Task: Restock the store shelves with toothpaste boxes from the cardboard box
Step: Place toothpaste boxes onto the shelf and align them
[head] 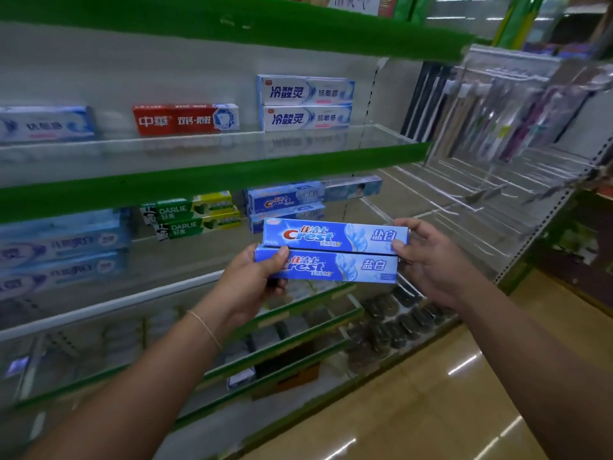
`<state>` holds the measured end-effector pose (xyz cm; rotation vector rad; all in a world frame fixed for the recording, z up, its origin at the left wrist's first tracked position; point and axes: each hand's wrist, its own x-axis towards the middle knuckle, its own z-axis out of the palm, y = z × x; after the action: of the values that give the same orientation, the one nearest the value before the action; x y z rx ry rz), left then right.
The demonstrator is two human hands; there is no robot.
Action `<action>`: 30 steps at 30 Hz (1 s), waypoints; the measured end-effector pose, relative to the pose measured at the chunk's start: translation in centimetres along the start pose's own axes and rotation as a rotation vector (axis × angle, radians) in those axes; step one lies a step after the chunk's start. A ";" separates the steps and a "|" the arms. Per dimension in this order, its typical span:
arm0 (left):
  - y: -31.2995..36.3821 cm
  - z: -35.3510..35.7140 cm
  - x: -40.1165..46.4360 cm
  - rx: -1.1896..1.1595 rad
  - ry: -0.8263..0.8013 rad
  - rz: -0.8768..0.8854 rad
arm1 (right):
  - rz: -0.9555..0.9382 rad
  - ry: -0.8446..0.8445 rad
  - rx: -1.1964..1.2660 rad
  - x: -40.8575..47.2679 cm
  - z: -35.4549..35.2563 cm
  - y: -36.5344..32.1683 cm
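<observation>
The left hand (255, 277) grips the left end of the lower Crest box (335, 265), while the right hand (428, 257) pinches the right end of the upper Crest box (341, 235). Both boxes touch, stacked in the air near the middle shelf (185, 257), where more Crest boxes (285, 202) sit just beyond

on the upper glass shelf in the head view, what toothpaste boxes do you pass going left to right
pale blue box at the left edge → red and white box → stack of two white and blue boxes, one on top of the other.
</observation>
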<state>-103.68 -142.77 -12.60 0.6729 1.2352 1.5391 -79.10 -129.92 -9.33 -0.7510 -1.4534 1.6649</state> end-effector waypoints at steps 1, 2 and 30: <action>-0.3 0.1 0.0 -0.002 0.013 0.001 | 0.016 -0.027 -0.009 0.6 -0.3 0.1; -0.5 0.1 0.1 -0.005 0.025 0.005 | 0.030 -0.052 -0.008 1.1 -0.4 0.3; -0.1 -4.1 14.2 0.036 0.407 0.024 | 0.107 -0.121 -0.045 23.3 0.0 6.4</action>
<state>-112.02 -131.07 -16.28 0.4073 1.5621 1.7321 -92.22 -110.23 -14.20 -0.7763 -1.5628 1.7905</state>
